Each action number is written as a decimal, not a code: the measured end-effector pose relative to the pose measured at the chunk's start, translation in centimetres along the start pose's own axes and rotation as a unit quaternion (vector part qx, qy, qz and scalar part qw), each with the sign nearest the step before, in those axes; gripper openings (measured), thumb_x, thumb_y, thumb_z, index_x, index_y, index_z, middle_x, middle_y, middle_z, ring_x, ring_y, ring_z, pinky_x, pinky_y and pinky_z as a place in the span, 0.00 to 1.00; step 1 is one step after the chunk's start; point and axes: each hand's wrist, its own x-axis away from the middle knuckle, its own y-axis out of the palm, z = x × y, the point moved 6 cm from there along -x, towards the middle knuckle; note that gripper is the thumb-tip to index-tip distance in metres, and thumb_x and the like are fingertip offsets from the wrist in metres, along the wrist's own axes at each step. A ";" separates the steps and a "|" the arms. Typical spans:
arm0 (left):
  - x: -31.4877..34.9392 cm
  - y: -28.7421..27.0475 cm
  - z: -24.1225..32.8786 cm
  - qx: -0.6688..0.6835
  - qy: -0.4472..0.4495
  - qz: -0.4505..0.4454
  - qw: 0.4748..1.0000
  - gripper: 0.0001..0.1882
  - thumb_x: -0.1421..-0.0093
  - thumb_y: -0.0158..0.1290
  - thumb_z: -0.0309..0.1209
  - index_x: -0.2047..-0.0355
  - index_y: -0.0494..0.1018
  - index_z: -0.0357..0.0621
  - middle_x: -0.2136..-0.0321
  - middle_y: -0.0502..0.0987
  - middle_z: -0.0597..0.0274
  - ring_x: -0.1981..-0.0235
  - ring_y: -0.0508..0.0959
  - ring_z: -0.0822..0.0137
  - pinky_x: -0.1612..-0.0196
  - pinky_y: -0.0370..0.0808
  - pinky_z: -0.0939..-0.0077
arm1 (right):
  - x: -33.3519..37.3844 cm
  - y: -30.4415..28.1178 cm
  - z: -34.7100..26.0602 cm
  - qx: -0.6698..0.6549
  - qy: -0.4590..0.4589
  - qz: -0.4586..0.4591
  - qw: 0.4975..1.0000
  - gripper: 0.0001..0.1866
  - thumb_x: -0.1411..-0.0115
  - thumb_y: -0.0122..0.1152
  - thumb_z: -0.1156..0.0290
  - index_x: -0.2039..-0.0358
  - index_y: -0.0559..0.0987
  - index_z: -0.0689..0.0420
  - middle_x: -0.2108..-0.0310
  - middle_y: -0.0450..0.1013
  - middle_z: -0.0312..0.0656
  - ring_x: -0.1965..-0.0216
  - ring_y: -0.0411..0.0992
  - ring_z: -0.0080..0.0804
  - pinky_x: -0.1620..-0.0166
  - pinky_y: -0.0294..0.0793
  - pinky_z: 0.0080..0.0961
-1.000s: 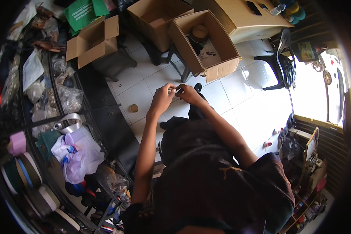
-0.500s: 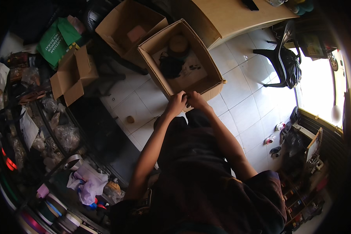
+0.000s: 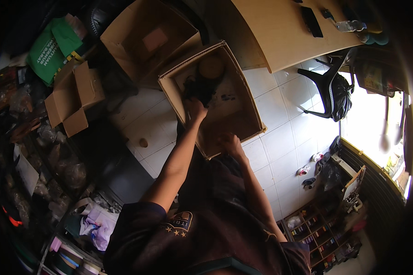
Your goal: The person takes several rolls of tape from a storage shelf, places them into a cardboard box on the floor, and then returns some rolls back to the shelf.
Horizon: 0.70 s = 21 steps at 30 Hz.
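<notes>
Where shelving (image 3: pixel 39 268) ran down the left side, clear plastic packets (image 3: pixel 73 176) lay crowded together, with a crumpled lilac plastic bag (image 3: pixel 98 225) and rolls of webbing (image 3: pixel 68 262) nearer the lower edge. Higher up lay a green bag (image 3: pixel 53 50), just beside a small cardboard box (image 3: pixel 91 86) whose flaps stood open. To the right of these, a short tan roll (image 3: pixel 143 142) sat on the white tiled floor (image 3: pixel 270 110), and a larger cardboard box (image 3: pixel 121 48) stood farther back, a pinkish-brown rectangle (image 3: pixel 155 40) inside it.

An open cardboard box (image 3: pixel 237 89) occupied the middle, holding a black bundle (image 3: pixel 201 89) against a round brown roll (image 3: pixel 211 68). The left hand (image 3: pixel 196 109) reached down over the left wall to the bundle's near end; shadow made it impossible to tell whether its fingers gripped. Well apart from it, the right hand (image 3: pixel 231 144) crossed the near wall, fingers bent inside the rim; whether they pinched anything could not be told.

Farther right, a wooden table (image 3: pixel 280 36) carried a black phone (image 3: pixel 312 22) and a clear plastic bottle (image 3: pixel 351 26). Below it stood a black plastic chair (image 3: pixel 325 87) with a black plastic bag (image 3: pixel 343 98) hanging at it, then shoes (image 3: pixel 304 170) and a compartmented rack (image 3: pixel 317 234).
</notes>
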 end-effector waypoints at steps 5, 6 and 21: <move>-3.5 2.9 -0.5 0.033 -0.050 0.093 0.994 0.52 0.62 0.72 0.34 0.41 0.56 0.22 0.42 0.61 0.29 0.37 0.59 0.41 0.37 0.60 0.54 | 0.6 0.5 -0.8 -0.028 0.084 0.040 0.995 0.15 0.43 0.60 0.66 0.59 0.78 0.62 0.67 0.79 0.47 0.64 0.79 0.36 0.61 0.75 0.31; -3.9 3.6 -1.3 0.034 -0.064 0.087 0.994 0.52 0.63 0.72 0.33 0.41 0.57 0.22 0.42 0.62 0.30 0.37 0.59 0.41 0.37 0.60 0.54 | 0.5 0.3 -1.4 -0.016 0.066 0.039 0.997 0.15 0.42 0.59 0.65 0.60 0.78 0.62 0.67 0.79 0.48 0.63 0.79 0.38 0.60 0.75 0.32; -4.6 4.1 -0.2 0.028 -0.025 -0.034 0.999 0.50 0.64 0.73 0.31 0.43 0.59 0.23 0.45 0.66 0.34 0.41 0.66 0.47 0.40 0.65 0.56 | 0.8 0.7 0.1 0.038 0.084 0.129 0.987 0.16 0.44 0.60 0.63 0.60 0.78 0.61 0.65 0.79 0.50 0.60 0.77 0.47 0.58 0.74 0.35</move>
